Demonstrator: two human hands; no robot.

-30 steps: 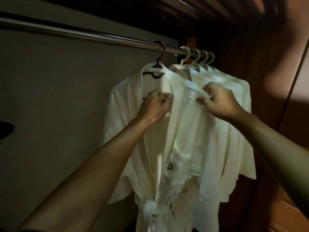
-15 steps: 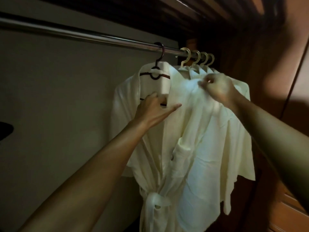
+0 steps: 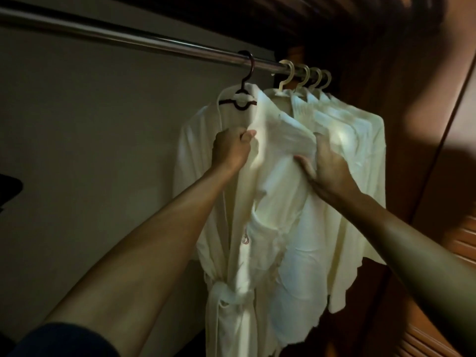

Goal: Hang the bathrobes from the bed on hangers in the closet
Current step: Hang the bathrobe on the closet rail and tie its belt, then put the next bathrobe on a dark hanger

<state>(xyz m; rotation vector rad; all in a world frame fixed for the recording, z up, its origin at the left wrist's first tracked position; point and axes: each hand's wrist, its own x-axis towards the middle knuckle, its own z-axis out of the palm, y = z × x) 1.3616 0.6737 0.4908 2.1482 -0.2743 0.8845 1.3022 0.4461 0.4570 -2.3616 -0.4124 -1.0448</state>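
Note:
A cream bathrobe [image 3: 260,228] hangs on a dark hanger [image 3: 243,99] from the metal closet rod [image 3: 128,41]. Its belt is tied at the waist. My left hand [image 3: 233,148] grips the robe's left lapel just below the hanger. My right hand [image 3: 325,167] lies on the right front panel near the collar, thumb spread, fingers tucked over the fold. Behind it, several more cream robes [image 3: 355,140] hang on cream hangers [image 3: 304,76] bunched at the rod's right end.
The closet's grey back wall [image 3: 90,150] stretches left of the robes, with bare rod above it. A wooden side panel and louvred door [image 3: 438,253] stand close on the right. A dark object [image 3: 9,186] pokes in at the left edge.
My left hand has curled from an open reach into a grip on the left lapel. My right hand dropped from the shoulder area down to the robe's front, and the robe hangs straighter.

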